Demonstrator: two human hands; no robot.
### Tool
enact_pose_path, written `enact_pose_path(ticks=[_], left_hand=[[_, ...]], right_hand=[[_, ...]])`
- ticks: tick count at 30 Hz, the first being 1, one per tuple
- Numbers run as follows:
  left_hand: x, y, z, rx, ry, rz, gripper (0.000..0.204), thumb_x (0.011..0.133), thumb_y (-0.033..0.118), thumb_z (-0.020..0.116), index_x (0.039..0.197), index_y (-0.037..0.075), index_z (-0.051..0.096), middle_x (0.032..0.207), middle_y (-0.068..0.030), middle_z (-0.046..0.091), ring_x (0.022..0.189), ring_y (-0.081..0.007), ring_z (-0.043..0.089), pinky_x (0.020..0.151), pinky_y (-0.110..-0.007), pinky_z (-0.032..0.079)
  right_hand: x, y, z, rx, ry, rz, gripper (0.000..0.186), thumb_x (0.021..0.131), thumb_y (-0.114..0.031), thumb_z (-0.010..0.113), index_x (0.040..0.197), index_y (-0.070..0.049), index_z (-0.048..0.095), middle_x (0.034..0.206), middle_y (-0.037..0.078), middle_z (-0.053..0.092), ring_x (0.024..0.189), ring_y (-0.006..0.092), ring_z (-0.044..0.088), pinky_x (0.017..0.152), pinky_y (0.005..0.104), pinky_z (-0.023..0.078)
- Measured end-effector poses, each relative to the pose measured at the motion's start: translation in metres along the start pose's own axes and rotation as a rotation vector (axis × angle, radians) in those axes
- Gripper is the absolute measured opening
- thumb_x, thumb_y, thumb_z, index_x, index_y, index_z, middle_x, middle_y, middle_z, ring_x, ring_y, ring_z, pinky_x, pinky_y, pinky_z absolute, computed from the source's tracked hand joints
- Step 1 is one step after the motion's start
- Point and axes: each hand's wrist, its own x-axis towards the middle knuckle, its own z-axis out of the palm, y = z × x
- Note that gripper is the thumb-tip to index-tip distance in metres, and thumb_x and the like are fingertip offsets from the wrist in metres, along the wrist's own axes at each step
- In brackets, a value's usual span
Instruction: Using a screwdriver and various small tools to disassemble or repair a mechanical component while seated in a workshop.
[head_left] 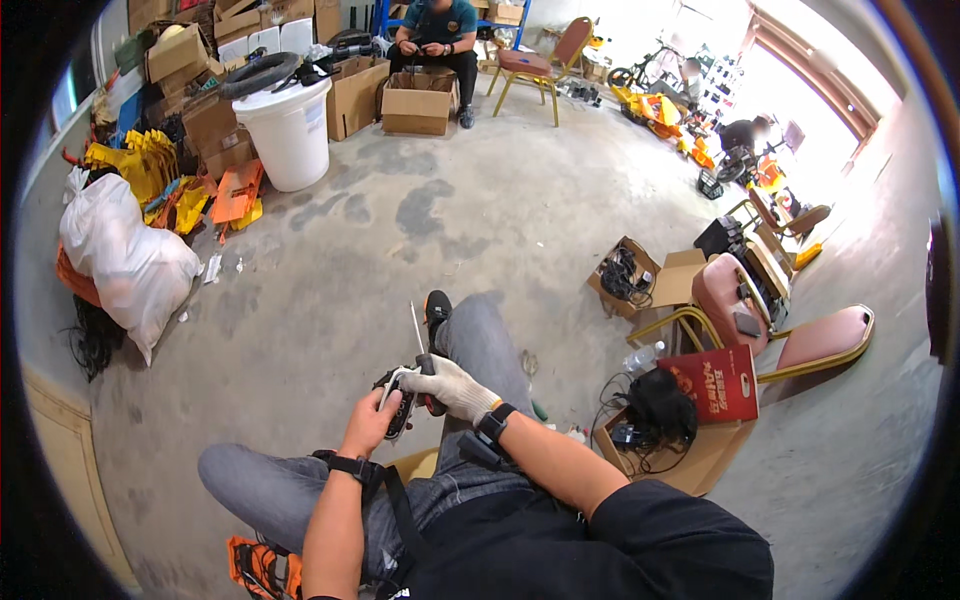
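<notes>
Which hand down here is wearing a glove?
The right hand, wearing the white fabric glove; the left hand, holding a small black object, is bare.

The grey concrete floor (360, 270), blotched with darker stains (425, 208), carries a bulging white plastic sack (130, 255) and a tall, round white plastic bin (290, 140) on the left. A reddish-brown chair with gold metal legs (528, 64) stands at the far side; on the right stand a brown open cardboard box (681, 280) and a pink-cushioned, gold-framed chair (718, 300).
</notes>
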Motion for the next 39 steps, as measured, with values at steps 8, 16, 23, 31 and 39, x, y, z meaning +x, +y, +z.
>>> enact_pose_path(ticks=[8,16,23,31,39], left_hand=[[-0.001,0.001,-0.001,0.077,0.070,-0.059,0.033,0.094,0.027,0.070,0.105,-0.002,0.059,0.081,-0.0072,0.066,0.061,-0.0161,0.065,0.056,-0.032,0.057],[0.001,0.004,-0.007,0.012,-0.017,-0.125,0.030,0.094,0.024,0.070,0.101,-0.001,0.058,0.079,-0.0094,0.066,0.064,-0.0197,0.069,0.054,-0.032,0.055],[-0.005,0.012,-0.013,0.118,-0.010,-0.230,0.033,0.095,0.031,0.067,0.098,-0.001,0.060,0.076,-0.0098,0.068,0.061,-0.0187,0.069,0.052,-0.029,0.053],[0.002,0.006,-0.017,0.155,-0.087,-0.133,0.026,0.097,0.030,0.065,0.097,0.005,0.060,0.073,-0.0045,0.066,0.059,-0.0121,0.062,0.052,-0.027,0.048],[-0.002,0.016,-0.031,0.128,-0.221,-0.046,0.022,0.095,0.021,0.066,0.107,0.004,0.058,0.081,-0.0047,0.068,0.062,-0.0098,0.061,0.056,-0.025,0.047]], right_hand=[[0.009,0.009,-0.006,0.032,0.009,-0.004,0.023,0.088,-0.026,0.071,0.085,-0.006,0.061,0.072,-0.001,0.058,0.057,0.0065,0.049,0.053,0.0239,0.041],[0.015,0.017,-0.013,0.095,0.051,-0.038,0.024,0.089,-0.025,0.071,0.084,-0.003,0.065,0.066,-0.001,0.058,0.057,0.0070,0.050,0.058,0.0248,0.045],[0.009,0.011,-0.005,0.137,0.090,-0.068,0.022,0.090,-0.026,0.071,0.088,-0.004,0.066,0.070,-0.002,0.059,0.059,0.0067,0.050,0.058,0.0239,0.045],[0.002,0.003,-0.002,0.103,0.164,-0.171,0.027,0.093,-0.033,0.068,0.098,-0.007,0.066,0.077,-0.005,0.060,0.063,0.0039,0.050,0.055,0.0236,0.040],[0.015,0.014,-0.012,0.270,0.073,-0.093,0.026,0.091,-0.024,0.069,0.107,-0.003,0.064,0.090,0.003,0.066,0.073,0.0109,0.059,0.065,0.0256,0.048]])
